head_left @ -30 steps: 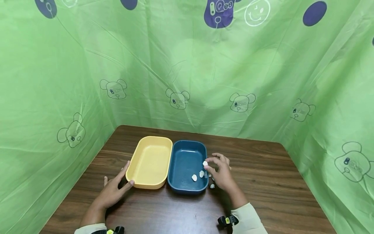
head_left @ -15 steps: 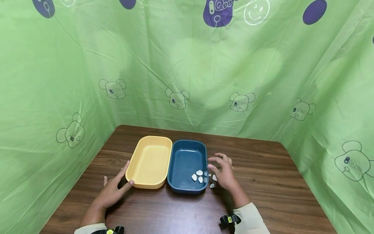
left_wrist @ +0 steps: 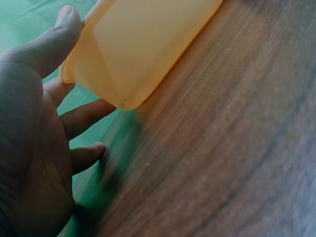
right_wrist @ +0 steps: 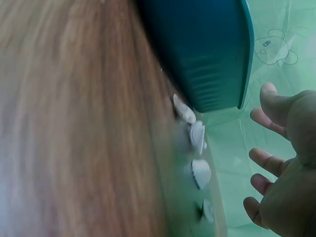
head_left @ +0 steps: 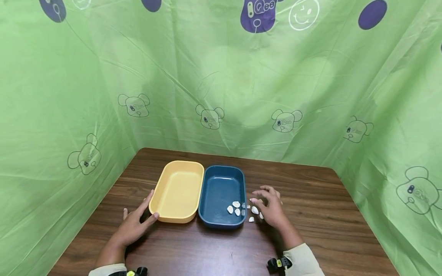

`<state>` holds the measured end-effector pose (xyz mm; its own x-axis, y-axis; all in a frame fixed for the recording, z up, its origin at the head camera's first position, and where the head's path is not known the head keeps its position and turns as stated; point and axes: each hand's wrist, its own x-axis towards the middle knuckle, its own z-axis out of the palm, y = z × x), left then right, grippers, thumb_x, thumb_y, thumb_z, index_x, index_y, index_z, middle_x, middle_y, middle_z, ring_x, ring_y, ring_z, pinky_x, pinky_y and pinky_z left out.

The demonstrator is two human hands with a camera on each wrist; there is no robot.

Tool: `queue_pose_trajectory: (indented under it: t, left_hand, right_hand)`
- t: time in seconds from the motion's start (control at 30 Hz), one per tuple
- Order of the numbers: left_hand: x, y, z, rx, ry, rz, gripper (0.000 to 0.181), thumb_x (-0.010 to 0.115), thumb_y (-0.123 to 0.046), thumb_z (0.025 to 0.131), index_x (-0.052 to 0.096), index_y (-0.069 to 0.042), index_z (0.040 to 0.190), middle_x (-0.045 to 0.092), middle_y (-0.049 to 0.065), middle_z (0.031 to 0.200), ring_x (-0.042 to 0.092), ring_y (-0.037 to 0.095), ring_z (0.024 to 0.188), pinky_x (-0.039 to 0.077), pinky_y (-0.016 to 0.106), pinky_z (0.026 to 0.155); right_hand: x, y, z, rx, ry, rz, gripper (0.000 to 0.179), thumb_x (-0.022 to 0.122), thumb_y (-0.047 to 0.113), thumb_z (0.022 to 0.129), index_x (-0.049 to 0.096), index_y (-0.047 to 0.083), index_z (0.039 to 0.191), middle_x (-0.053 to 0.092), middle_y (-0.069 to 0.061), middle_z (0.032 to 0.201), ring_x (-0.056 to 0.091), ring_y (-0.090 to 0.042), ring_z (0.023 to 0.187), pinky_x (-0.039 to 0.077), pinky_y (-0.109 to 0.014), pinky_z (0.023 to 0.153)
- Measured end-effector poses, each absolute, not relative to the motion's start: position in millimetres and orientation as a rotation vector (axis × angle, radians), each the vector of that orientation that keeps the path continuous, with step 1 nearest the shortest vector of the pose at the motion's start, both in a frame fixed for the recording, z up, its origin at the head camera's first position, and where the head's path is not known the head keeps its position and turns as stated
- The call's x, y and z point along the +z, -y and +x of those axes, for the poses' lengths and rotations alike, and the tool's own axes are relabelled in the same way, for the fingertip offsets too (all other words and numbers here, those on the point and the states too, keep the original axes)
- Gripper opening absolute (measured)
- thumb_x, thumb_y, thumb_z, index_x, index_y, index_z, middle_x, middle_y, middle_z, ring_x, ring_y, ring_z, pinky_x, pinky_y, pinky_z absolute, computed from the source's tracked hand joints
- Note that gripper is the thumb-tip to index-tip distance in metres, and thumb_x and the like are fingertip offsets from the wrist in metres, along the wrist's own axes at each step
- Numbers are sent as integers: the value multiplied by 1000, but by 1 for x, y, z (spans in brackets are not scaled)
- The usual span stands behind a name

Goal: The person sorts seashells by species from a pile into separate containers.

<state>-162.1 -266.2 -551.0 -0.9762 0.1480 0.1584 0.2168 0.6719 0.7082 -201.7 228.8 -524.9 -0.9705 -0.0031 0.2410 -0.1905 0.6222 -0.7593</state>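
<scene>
My left hand (head_left: 132,227) rests against the left side of a yellow box (head_left: 177,191), its thumb at the near left corner. In the left wrist view, the thumb touches the rim of that box and the other fingers spread along its outside. A dark blue box (head_left: 221,188) stands beside it and holds three white seashells (head_left: 236,204) near its right side. My right hand (head_left: 271,207) hovers to the right of the blue box, fingers apart and holding nothing. Below it on the table lie several more seashells (right_wrist: 201,174), partly hidden by the hand in the head view.
Both boxes stand side by side on a brown wood-grain table (head_left: 310,207). Green printed cloth (head_left: 248,76) hangs around its back and sides. The table stretches on to the right past my right hand.
My right hand, which pinched a seashell over the blue box's right rim, has let it drop inside. It has since moved right, over the loose seashells. The left hand has stayed put.
</scene>
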Motion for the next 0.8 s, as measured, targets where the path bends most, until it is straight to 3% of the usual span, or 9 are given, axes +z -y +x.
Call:
queue_pose_trajectory:
  t: [0.3, 0.8]
  left_hand:
    - [-551, 265, -161, -1195, 2794, -303, 86, 66, -38, 108, 16, -32, 178, 42, 26, 169, 37, 62, 155, -7, 97, 114]
    - [-552, 266, -161, -1196, 2802, -298, 86, 66, -39, 108, 15, -34, 177, 40, 24, 171, 36, 62, 156, -7, 96, 114]
  right_hand:
    - [-535, -242, -198, 1217, 2689, 160, 23, 83, 18, 98, 81, 9, 119, 60, -24, 148, 44, -47, 143, 33, -67, 105]
    - [-561, -258, -201, 1310, 2595, 222, 27, 89, 20, 92, 82, 11, 117, 59, -24, 149, 35, -49, 150, 22, -69, 110]
